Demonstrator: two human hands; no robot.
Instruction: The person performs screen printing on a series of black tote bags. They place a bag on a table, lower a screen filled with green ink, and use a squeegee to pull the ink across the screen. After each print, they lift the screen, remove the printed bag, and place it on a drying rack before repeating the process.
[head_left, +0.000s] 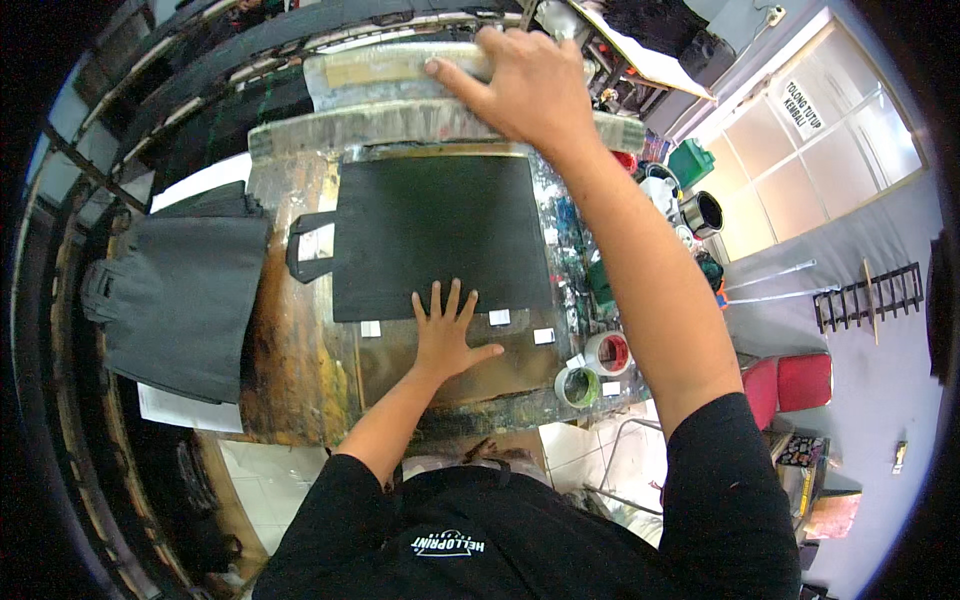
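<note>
Two hands busy: left hand point(446, 335) flat, fingers spread, pressing black bag point(438, 235) on table point(295, 370); right hand point(525, 85) closed on screen frame point(400, 68) (seems lowering step). Next needs steady alignment.

Matt black cloth bag point(435, 235) lies on a rough, paint-stained wooden table point(300, 370) beside glossy tape rolls point(592, 370).

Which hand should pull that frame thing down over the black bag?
Probably the right hand: it already grips the frame at the table's far edge. The left hand lies flat on the near edge of the bag, far from the frame.
</note>
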